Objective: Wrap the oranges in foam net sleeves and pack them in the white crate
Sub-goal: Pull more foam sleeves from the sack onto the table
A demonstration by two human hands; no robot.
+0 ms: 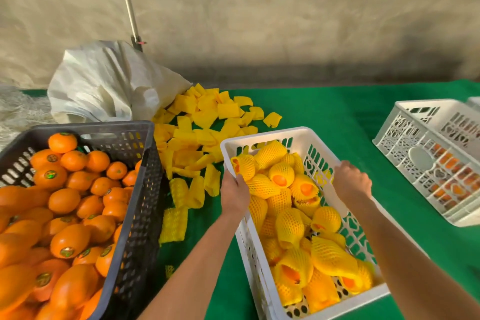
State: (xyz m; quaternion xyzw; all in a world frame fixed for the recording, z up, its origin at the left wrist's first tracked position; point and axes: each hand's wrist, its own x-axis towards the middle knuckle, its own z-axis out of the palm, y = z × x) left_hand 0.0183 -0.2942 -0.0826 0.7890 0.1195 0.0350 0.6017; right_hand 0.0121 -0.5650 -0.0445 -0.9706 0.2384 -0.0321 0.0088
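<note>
So, a dark crate (135, 189) of bare oranges (65, 200) sits left, loose foam net sleeves (205, 117) beside it; the left hand (233, 189) and right hand (350, 182) grip the white crate (259, 138) rims, wrapped oranges (296, 223) inside.

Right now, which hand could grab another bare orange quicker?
Probably the left hand: it grips the white crate on the side nearest the black crate of bare oranges. The right hand grips the far rim.
</note>
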